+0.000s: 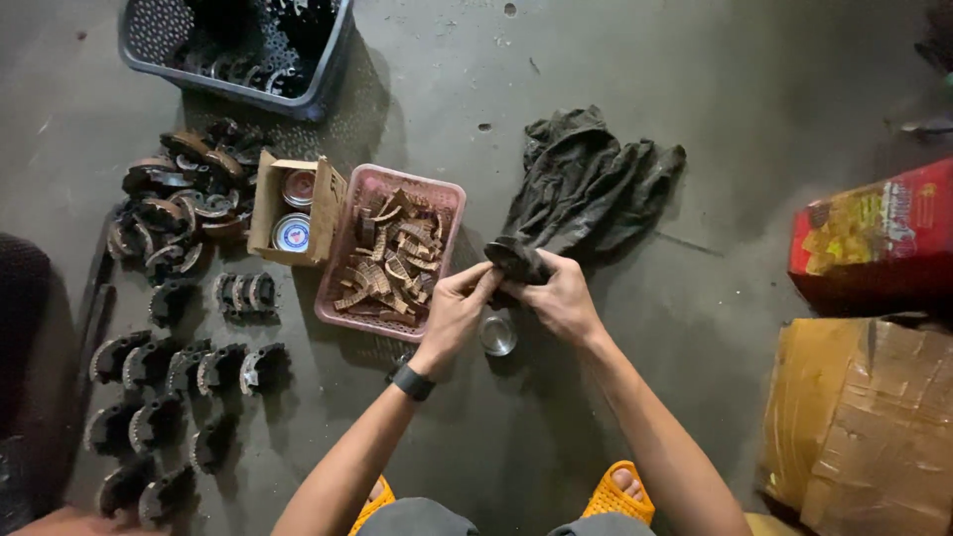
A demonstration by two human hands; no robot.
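My left hand (459, 303) and my right hand (558, 294) both grip the cuff end of a dark, dirty pair of gloves (586, 189) that lies spread on the concrete floor ahead of me. A black watch sits on my left wrist. Just below my hands stands a small round open tin (497, 335). Left of my hands a pink plastic basket (444, 196) holds several brown curved lining strips (389, 260).
A small open cardboard box (266, 206) with two round tins stands left of the pink basket. Several dark curved brake shoes (164, 372) lie in rows and a pile at left. A grey crate (238, 84) is at top left. Cardboard boxes (874, 417) and a red bag (874, 233) stand at right.
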